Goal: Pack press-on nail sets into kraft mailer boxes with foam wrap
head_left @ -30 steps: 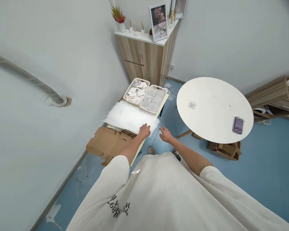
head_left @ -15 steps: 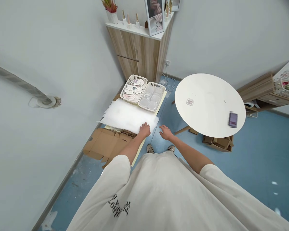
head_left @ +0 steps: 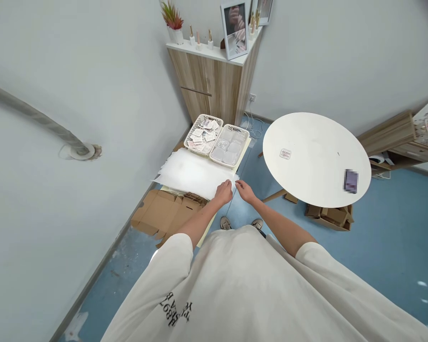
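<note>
My left hand (head_left: 224, 192) is at the near right corner of a stack of thin white sheets (head_left: 192, 171), its fingers curled together. Close beside it, at the same corner, is my right hand (head_left: 245, 191), fingers bent inward and a small gap between the two hands. Whether either one pinches a sheet edge is hidden by the fingers. Behind the stack stand two white baskets: one basket (head_left: 190, 143) full of small printed packets (head_left: 204, 134), the other basket (head_left: 221, 163) with clear plastic boxes (head_left: 231, 147).
Flattened brown cardboard (head_left: 160, 212) lies left of my left forearm. A round white table (head_left: 317, 147) stands to the right, bearing a small clear case (head_left: 285, 154) and a blurred purple item (head_left: 350, 181). Beneath is an open carton (head_left: 330, 217). A wooden cabinet (head_left: 214, 85) fills the corner.
My right hand has come in toward the left hand at the sheets' corner. My left hand has curled its fingers more. The whole view has shifted slightly.
</note>
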Demonstrator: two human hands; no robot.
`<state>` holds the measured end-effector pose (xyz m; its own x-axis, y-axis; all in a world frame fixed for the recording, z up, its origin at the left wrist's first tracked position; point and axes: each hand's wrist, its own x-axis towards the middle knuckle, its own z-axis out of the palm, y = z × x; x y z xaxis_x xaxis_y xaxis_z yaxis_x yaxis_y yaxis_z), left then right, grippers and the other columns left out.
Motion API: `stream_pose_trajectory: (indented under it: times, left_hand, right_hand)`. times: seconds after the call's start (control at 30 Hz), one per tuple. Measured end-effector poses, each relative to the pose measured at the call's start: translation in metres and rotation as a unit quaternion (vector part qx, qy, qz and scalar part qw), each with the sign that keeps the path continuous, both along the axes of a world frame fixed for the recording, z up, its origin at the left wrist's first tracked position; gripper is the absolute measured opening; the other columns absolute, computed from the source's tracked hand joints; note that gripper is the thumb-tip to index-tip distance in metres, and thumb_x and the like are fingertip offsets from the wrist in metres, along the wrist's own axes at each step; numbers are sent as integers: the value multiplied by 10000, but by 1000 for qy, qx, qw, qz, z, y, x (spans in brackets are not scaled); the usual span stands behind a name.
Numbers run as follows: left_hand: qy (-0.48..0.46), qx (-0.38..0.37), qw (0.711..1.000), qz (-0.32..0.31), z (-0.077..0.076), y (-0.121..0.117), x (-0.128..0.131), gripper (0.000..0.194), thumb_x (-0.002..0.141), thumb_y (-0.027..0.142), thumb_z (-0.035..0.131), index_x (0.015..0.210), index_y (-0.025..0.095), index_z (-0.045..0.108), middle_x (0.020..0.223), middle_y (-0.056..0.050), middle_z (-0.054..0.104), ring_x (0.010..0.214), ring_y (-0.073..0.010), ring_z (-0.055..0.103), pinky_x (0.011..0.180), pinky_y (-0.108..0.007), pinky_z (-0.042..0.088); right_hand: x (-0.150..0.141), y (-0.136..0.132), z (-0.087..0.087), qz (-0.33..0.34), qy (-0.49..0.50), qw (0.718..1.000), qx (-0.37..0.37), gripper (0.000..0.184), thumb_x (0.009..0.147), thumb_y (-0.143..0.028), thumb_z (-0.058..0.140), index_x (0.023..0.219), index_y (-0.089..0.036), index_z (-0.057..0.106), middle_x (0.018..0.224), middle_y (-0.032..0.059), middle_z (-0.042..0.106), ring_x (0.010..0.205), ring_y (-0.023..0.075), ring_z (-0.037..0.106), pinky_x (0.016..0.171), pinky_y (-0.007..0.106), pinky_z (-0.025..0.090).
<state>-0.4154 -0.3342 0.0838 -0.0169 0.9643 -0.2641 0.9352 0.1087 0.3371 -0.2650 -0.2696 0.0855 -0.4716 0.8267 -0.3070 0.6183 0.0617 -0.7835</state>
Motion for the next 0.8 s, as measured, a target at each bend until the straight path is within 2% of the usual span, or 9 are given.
stream_pose_trajectory:
  times: [0.1, 0.2, 0.33, 0.43, 0.5, 0.6, 0.8]
  left_hand:
    - [-23, 0, 999, -47, 5, 2, 19, 539, 932, 164, 419, 1471, 163, 390, 1511, -151, 443, 1298, -288, 507, 1053, -416, 432]
    - [-48, 13, 992, -116, 8, 7, 42, 540, 930, 168, 402, 1470, 156, 398, 1498, -154, 458, 1314, -293, 494, 1062, -427, 433]
    - [-66, 19, 981, -184, 12, 21, 75, 590, 932, 175, 383, 1521, 159, 337, 1519, -158, 446, 1363, -297, 460, 1089, -444, 411]
    - [-73, 29, 974, -214, 15, 36, 100, 623, 946, 210, 388, 1554, 148, 271, 1600, -173, 340, 1428, -309, 394, 1107, -458, 388]
    - [-76, 35, 972, -222, 15, 50, 117, 616, 964, 249, 390, 1557, 147, 258, 1637, -178, 269, 1461, -315, 353, 1124, -462, 368]
    - [-76, 36, 973, -216, 12, 74, 143, 586, 993, 299, 382, 1553, 175, 261, 1651, -160, 251, 1481, -306, 325, 1141, -458, 347]
    - [-41, -7, 984, -173, 0, 137, 205, 570, 986, 309, 421, 1534, 195, 309, 1658, -139, 248, 1484, -310, 318, 1173, -459, 301]
  right_hand:
    - [3, 11, 12, -23, 24, 999, 2, 446, 1014, -495, 363, 1212, -220, 652, 1228, 68, 692, 1126, 218, 619, 1005, 338, 467]
    - [19, 25, 19, -36, 7, 999, 4, 505, 1018, -515, 321, 1102, -197, 704, 1177, 77, 710, 1134, 231, 615, 1010, 334, 460]
    - [59, 44, 21, -86, -18, 996, -17, 518, 1001, -504, 358, 1010, -159, 743, 1065, 96, 744, 1071, 272, 654, 936, 338, 503]
    - [96, 61, 18, -114, -22, 993, 0, 426, 963, -436, 431, 994, -168, 761, 1024, 67, 760, 1021, 266, 677, 903, 342, 533]
    - [121, 76, 15, -142, -15, 990, 19, 359, 923, -348, 478, 1073, -184, 760, 1114, 58, 755, 1049, 241, 681, 948, 342, 528]
    - [160, 104, 11, -186, -8, 982, 32, 392, 858, -239, 522, 1180, -177, 735, 1226, 72, 728, 1100, 212, 677, 1026, 346, 499]
    - [239, 169, 3, -225, 8, 974, 15, 448, 818, -173, 534, 1226, -161, 719, 1281, 82, 705, 1136, 214, 668, 1069, 379, 486]
